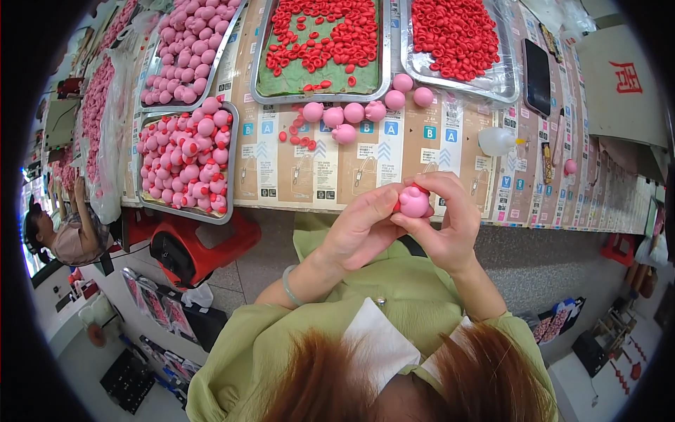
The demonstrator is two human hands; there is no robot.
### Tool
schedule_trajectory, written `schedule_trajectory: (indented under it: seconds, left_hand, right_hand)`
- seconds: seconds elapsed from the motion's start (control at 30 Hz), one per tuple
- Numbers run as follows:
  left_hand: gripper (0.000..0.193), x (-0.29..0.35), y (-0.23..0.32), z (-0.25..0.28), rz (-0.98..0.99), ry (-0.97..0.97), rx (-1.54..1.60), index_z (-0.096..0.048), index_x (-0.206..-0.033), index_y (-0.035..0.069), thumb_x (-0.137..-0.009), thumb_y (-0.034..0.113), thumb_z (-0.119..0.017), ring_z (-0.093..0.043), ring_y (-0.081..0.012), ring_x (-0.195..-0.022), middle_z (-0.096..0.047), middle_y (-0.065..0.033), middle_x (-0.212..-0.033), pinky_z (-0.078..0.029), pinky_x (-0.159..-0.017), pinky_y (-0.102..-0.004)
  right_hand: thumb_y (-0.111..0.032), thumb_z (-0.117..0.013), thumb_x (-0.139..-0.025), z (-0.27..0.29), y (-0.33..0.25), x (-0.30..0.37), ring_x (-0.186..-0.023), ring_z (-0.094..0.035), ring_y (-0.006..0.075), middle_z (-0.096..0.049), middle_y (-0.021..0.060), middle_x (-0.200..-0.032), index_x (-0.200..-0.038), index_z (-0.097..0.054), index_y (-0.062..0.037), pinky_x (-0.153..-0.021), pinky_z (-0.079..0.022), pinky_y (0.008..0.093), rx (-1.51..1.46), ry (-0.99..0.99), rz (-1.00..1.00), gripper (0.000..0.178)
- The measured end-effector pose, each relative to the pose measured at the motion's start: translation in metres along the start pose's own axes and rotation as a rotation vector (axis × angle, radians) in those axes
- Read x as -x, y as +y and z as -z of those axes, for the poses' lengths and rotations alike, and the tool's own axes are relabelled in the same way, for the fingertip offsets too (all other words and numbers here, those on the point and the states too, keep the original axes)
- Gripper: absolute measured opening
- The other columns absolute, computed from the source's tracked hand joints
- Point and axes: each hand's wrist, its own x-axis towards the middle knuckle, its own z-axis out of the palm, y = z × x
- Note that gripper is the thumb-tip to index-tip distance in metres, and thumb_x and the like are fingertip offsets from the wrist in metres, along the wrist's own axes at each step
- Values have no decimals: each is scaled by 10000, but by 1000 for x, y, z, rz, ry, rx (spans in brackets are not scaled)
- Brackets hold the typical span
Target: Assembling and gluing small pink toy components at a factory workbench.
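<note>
Just past the table's front edge I hold a small round pink pig-like figure [414,202] with a red piece on its top. My right hand [453,221] pinches it between thumb and fingers. My left hand [360,228] closes on its left side, fingertips against the red piece; part of its grip is hidden. Beyond my hands, several plain pink figures [343,133] lie loose on the table, beside a few small red pieces [295,139]. At the left a metal tray [232,169] holds pink figures with red pieces on them.
Two metal trays of red pieces, one lined green [309,70] and one silver [512,88], stand at the back. Another tray of pink figures [186,70] is far left. A glue-like bottle [496,141] and a phone [536,77] lie right. A red stool [235,243] stands below; another person [77,228] sits left.
</note>
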Motion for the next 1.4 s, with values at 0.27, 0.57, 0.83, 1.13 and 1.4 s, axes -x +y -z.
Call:
schedule_trajectory:
  seconds: [0.27, 0.57, 0.83, 1.13, 1.4]
  left_hand:
    - [496, -3, 6, -3, 10, -136, 27, -323, -1209, -15, -855, 312, -440, -471, -193, -1003, -463, -103, -1085, -362, -890, -329]
    - [508, -4, 4, -3, -514, 163, -876, -395, -1147, 13, -695, 12, -628, -457, -199, -979, -435, -101, -1054, -377, -854, -301]
    - [489, 0, 9, -5, -825, 186, -1458, -467, -1070, 0, -630, 7, -679, -431, -173, -959, -390, -99, -1033, -375, -826, -278]
    - [485, -2, 8, -4, -701, 142, -1082, -435, -1108, -14, -669, -12, -639, -436, -176, -1002, -417, -102, -1064, -368, -857, -277]
    - [465, 3, 18, -8, -184, 55, -298, -350, -1184, -45, -794, 119, -544, -498, -234, -1001, -477, -154, -1099, -398, -871, -336]
  right_hand:
    - [-9, -699, -570, -1, -7, -5, -883, -516, 241, -513, 140, -996, -998, -492, -9, -748, -425, 313, 76, 87, 53, 475]
    - [35, -614, -651, -3, 9, 2, -943, -490, 208, -497, 134, -1025, -1024, -476, -5, -804, -393, 309, -242, 56, -135, 399]
    - [46, -535, -726, -7, 8, 2, -965, -467, 156, -476, 103, -1070, -1093, -399, 22, -852, -369, 285, -864, -24, -402, 392]
    - [42, -568, -710, -5, 3, 1, -936, -471, 145, -482, 88, -1043, -1074, -423, 23, -835, -373, 274, -708, 25, -340, 392]
    - [11, -613, -653, 6, 0, -3, -964, -430, 176, -421, 117, -1072, -1038, -486, 20, -834, -336, 278, -227, -54, -157, 406]
